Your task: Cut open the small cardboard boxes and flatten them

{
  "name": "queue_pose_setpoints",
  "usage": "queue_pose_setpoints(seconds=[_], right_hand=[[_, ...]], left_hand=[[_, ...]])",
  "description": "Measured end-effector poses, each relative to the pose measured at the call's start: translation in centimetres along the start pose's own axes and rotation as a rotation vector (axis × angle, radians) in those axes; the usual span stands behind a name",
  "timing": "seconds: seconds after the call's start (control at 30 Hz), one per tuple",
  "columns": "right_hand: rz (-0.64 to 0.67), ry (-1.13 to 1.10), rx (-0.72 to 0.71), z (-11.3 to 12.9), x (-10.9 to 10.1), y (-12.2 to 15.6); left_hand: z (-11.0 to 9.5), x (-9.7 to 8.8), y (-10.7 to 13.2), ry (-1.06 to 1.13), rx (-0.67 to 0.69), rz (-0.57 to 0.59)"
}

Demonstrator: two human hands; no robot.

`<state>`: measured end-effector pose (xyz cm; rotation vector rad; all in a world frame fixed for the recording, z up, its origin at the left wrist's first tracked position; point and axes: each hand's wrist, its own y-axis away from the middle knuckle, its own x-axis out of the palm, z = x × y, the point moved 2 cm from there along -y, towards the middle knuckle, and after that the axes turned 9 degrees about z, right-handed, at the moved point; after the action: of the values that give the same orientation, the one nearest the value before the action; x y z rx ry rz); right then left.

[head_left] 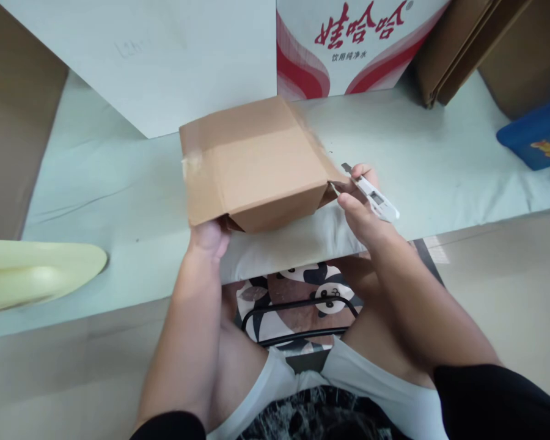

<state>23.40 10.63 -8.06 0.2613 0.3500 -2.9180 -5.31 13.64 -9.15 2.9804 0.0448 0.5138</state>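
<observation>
A small brown cardboard box (pixel 256 162) sits at the near edge of a pale table (pixel 119 201), its flaps sealed with clear tape. My left hand (pixel 209 237) grips the box's near left corner from below, its fingers tucked under and hidden. My right hand (pixel 364 205) is closed around a white utility knife (pixel 371 194). The knife's short blade points up and left, right beside the box's near right corner.
A large white box (pixel 165 55) and a red-and-white carton with printed characters (pixel 348 43) stand behind the brown box. Brown cardboard pieces (pixel 462 49) and a blue object (pixel 536 131) lie at the right. A pale yellow object (pixel 32 272) rests at the left edge.
</observation>
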Motion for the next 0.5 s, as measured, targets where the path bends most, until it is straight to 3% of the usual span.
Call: queue_pose_setpoints(seconds=[0.23,0.4,0.5], right_hand=[[0.03,-0.054,0.03,-1.1,0.4,0.1],[-0.121,-0.046,0.029,-0.9,0.4,0.0],[-0.25,-0.078,0.06,-1.4,0.2,-0.2]], left_hand=[[-0.2,0.4,-0.1,0.054,-0.044,0.043],[-1.0,0.8,-0.6,-0.045,0.241,0.071],[-1.4,1.0,-0.6,-0.165,0.3,0.173]])
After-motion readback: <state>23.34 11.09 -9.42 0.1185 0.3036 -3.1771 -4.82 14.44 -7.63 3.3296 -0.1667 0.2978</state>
